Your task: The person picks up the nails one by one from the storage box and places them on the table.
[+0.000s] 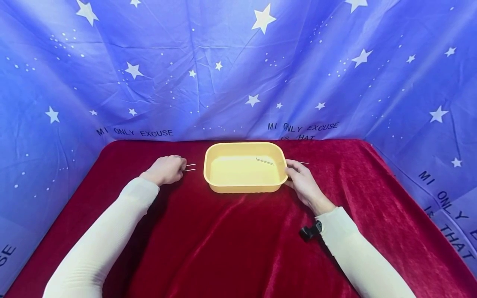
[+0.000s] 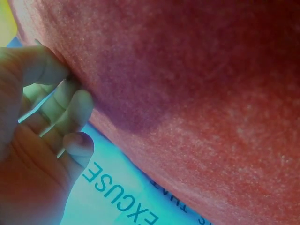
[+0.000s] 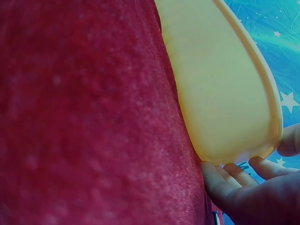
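A shallow yellow tub (image 1: 246,189) with rounded corners stands on red cloth. My right hand (image 1: 301,182) holds its right end, the thumb at the rim and the fingers against the outer wall; the right wrist view shows this grip on the tub (image 3: 225,89) close up. Left of the tub, my left hand (image 1: 167,169) pinches thin metal rods (image 1: 190,169), whose two ends point toward the tub. In the left wrist view the left hand (image 2: 42,117) mostly hides them. Inside the tub at the right lie thin metal rods (image 1: 265,162), perhaps nails.
Another thin rod (image 1: 304,162) shows just beyond my right fingers; I cannot tell if it lies on the cloth. The red velvet cloth (image 1: 223,248) covers the table, with some folds. A blue curtain (image 1: 208,91) with white stars hangs behind and along both sides.
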Tool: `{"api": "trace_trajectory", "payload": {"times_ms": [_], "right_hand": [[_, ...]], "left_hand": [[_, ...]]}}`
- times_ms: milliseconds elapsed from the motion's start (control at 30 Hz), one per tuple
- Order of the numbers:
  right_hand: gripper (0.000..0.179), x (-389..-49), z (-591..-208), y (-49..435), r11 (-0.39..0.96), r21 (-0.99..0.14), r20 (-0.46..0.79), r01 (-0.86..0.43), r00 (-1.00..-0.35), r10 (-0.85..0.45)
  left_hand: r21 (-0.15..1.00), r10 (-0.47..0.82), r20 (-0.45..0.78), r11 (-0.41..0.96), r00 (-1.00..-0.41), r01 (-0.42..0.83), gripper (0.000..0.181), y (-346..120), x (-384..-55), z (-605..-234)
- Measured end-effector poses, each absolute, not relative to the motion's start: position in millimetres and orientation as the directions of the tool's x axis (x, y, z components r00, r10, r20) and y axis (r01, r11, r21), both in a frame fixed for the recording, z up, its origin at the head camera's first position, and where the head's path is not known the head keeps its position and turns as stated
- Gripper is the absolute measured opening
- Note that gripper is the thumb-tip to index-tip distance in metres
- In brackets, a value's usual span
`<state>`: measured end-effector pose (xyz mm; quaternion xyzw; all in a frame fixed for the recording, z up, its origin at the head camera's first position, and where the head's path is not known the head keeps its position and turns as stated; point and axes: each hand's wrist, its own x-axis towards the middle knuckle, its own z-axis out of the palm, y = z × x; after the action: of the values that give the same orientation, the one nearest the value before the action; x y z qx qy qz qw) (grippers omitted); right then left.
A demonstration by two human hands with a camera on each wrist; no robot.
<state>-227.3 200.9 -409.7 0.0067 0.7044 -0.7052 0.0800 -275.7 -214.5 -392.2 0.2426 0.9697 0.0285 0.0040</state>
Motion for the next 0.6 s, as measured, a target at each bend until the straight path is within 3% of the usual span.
{"api": "trace_trajectory", "payload": {"times_ms": [600], "right_hand": [[0.044, -227.2, -410.4, 201.4, -0.001, -0.992, -0.123, 0.124, -0.987, -0.107]], "left_hand": [[0.041, 0.481, 0.005, 0.876, -0.877, 0.481, 0.006, -214.7, -277.0, -386.1]]}}
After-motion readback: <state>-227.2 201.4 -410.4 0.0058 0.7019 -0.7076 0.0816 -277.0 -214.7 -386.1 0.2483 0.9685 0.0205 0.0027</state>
